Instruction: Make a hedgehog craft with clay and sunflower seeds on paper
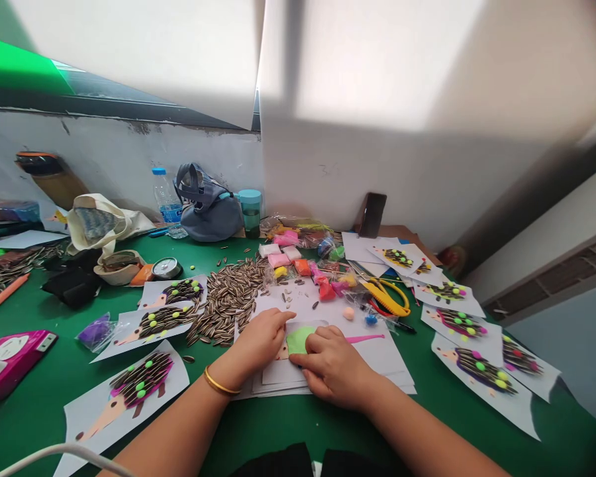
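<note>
A flat patch of light green clay point(299, 339) lies on white paper point(387, 361) in front of me, with a bit of peach clay point(282, 351) at its left edge. My left hand point(264, 339), a gold bangle at its wrist, rests on the paper at the patch's left side, index finger stretched out. On the right side, my right hand point(334, 363) touches the green clay with its fingertips, the other fingers curled. A pink tool point(365, 338) lies beside it. Beyond the paper are a peach ball point(348, 313) and a blue piece point(371, 320).
Sunflower seeds point(231, 298) are heaped behind my left hand. Hedgehog pictures point(146, 377) lie on the left and more point(481, 384) on the right. Yellow scissors point(387, 296), clay packets point(302, 267), a phone point(372, 214), a cup point(251, 212) and a blue bag point(211, 209) stand or lie farther back.
</note>
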`<state>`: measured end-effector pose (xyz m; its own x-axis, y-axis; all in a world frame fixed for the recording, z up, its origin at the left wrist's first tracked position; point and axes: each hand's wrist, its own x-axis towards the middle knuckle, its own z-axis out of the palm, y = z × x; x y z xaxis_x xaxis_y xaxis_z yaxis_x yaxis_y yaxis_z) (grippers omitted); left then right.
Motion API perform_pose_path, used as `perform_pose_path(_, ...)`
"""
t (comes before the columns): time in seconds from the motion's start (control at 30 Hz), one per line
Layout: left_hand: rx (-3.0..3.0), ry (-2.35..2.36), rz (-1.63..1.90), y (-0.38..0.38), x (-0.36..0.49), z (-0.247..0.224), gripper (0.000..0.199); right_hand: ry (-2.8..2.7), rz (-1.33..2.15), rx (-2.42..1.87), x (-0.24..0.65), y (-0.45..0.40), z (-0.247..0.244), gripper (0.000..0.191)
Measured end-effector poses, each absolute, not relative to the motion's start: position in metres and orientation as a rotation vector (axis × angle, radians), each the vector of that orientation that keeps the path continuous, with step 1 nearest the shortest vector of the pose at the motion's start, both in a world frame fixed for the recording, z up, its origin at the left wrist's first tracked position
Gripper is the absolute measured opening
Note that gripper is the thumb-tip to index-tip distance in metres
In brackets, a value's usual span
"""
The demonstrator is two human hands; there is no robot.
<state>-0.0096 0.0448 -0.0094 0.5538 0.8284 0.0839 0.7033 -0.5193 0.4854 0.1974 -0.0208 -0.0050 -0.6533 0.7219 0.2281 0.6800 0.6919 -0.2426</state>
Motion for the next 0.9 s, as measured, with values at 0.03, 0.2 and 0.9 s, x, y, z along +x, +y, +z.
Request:
perform_pose_path(0.03, 2.394, 1.247, 0.435, 0.045, -0.010, -0.009, 0.046, -2.595, 0.196, -1.110, 0.197, -0.021, -0.005, 0.031)
perform_pose_path(0.2, 2.394, 1.240, 0.443, 0.045, -0.010, -0.010, 0.045, -2.594, 0.181, -1.141, 0.195, -0.020, -0.003, 0.035)
perform_pose_path(0.9, 2.380, 1.265, 0.410, 0.044, -0.010, -0.006, 0.045, -2.599, 0.054, -1.237, 0.184, -0.001, -0.002, 0.023)
